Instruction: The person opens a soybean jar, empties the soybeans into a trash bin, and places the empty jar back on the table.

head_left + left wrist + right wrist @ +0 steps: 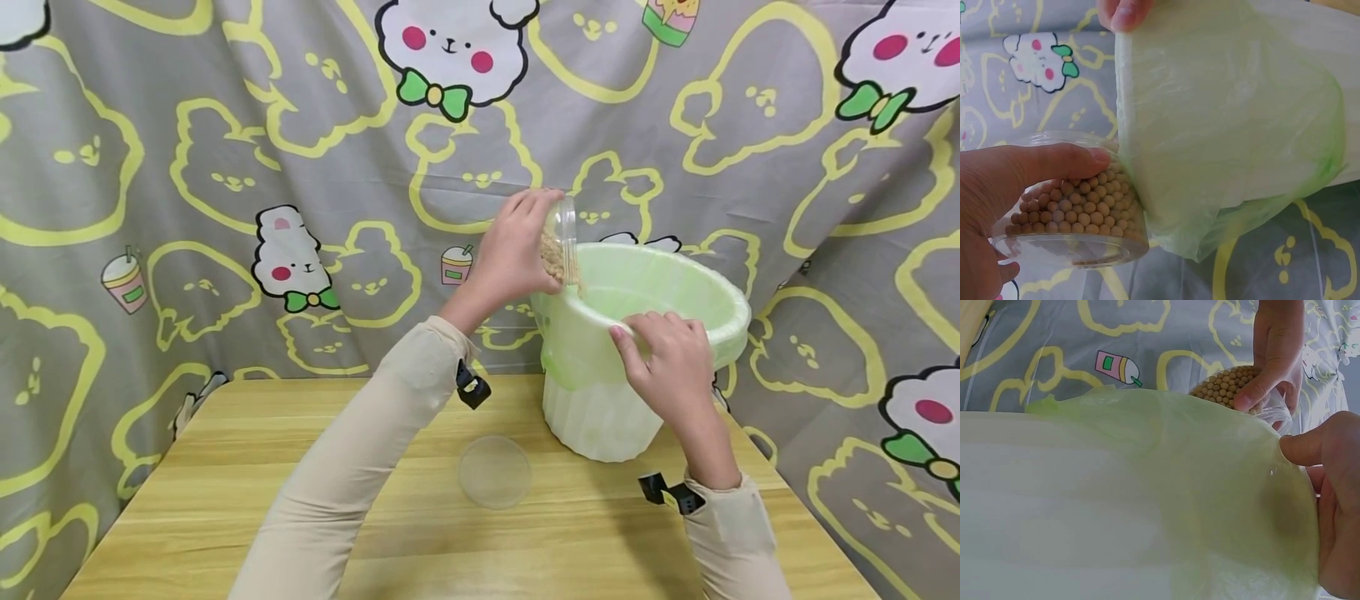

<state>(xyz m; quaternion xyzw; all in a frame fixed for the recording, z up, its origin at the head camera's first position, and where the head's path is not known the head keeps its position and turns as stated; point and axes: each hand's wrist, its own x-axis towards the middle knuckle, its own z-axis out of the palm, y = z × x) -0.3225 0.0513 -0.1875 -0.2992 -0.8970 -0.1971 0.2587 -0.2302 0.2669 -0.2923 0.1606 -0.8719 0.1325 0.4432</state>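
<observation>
Tipped on its side at the bin's rim is a clear plastic jar (1134, 234) with many small round tan balls (1085, 209) inside. My left hand (516, 250) grips the jar round its body, thumb along the side in the left wrist view. Its mouth faces over the rim of a white waste bin (600, 421), which is lined with a pale green plastic bag (600, 350) folded over the edge. My right hand (671, 362) holds the near rim through the bag, thumb outside and fingers reaching inside. The bin's bottom inside is hidden.
A clear round lid (495, 472) lies flat on the wooden table (300, 467), left of the bin. Behind and beside the table hangs a grey patterned curtain (337, 192). The bin stands near the table's back right edge.
</observation>
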